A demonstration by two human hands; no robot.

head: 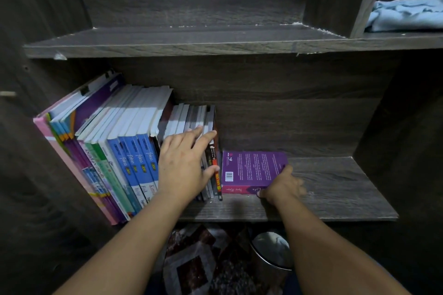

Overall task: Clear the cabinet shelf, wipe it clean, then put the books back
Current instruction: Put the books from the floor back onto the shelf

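A row of upright books (115, 148) leans left on the dark wooden cabinet shelf (335, 189). My left hand (184, 165) lies flat against the rightmost slim books of that row, fingers spread, thumb on a red and black spine. A purple book (251, 167) lies flat on the shelf just right of the row, back cover up. My right hand (282, 187) grips its front right corner, fingers curled over the edge. A light blue cloth (405, 15) sits bunched on the upper shelf at the right.
The upper shelf (191, 42) above the books is bare, with chipped edges. The right part of the lower shelf holds nothing. Below the shelf are a patterned mat (203, 261) and a round metal bin (271, 249).
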